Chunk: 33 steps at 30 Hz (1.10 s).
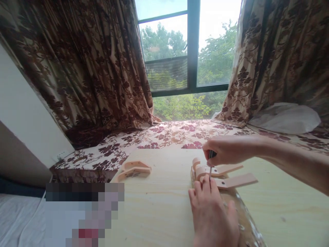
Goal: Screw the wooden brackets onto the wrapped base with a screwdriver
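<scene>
The right hand (223, 151) is closed around the dark handle of a slim screwdriver with a bright metal shaft (210, 170), which points down, nearly upright, among pale wooden pieces with rounded ends and long flat arms (238, 181). These lie side by side on a brown board with a worn, whitish edge (240, 207), itself resting on the light wood-grain tabletop (164, 209). The left hand (209, 207) lies over the board, fingers bent and close together, their tips just beside the lower shaft; whether they pinch a fastener or only press on the wood I cannot tell, since the screwdriver's tip is hidden behind them. The sensible way to work here would be to hold the shaft square to the surface and push straight down along it while turning — a tilted blade is likely to slip, and the left fingertips sit right where it would land. Those fingers would do better holding the nearest piece a little aside of the tip once the bite is firm. Smooth wood like this probably skids under twisting, so steady pressure matters more than speed. The two angled pale wooden pieces (137, 168) on the left are well apart from the work and can stay there.
</scene>
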Available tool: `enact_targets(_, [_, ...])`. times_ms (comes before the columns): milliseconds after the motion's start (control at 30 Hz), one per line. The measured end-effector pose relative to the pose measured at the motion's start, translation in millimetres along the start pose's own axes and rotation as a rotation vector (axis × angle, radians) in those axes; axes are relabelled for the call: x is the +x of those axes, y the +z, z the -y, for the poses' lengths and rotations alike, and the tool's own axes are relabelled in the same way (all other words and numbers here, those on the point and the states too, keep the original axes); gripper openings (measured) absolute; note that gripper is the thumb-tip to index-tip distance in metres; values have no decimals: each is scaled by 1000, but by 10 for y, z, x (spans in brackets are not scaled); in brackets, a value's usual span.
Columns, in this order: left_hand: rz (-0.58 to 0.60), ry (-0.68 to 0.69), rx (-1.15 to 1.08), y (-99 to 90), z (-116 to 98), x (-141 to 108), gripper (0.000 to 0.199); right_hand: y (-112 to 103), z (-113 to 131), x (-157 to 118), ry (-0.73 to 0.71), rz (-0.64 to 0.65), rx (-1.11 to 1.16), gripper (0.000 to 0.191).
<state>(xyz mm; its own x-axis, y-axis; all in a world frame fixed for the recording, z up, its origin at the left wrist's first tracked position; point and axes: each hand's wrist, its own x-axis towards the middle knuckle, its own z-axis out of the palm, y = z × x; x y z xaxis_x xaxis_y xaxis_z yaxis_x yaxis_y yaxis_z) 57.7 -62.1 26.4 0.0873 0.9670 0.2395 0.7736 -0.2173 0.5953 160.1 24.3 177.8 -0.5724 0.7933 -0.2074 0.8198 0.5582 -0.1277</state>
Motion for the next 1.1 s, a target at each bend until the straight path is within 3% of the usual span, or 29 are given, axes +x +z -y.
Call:
enact_targets(333, [-64,46,71,86,80,15,54,-167,90,-82,-71,48,-230,31])
enact_targets(567, [-127,141,142,100,137,71,48,-120,-104,-42,-23,72,-47,31])
enact_targets(700, [-137,152,179,115,156,77,47,-111,-114,-31,12,46,-50,32])
enact_targets(1100, [-155,199,373,216,319,160,49,-101,-89,-33,-140,-38,-143,31])
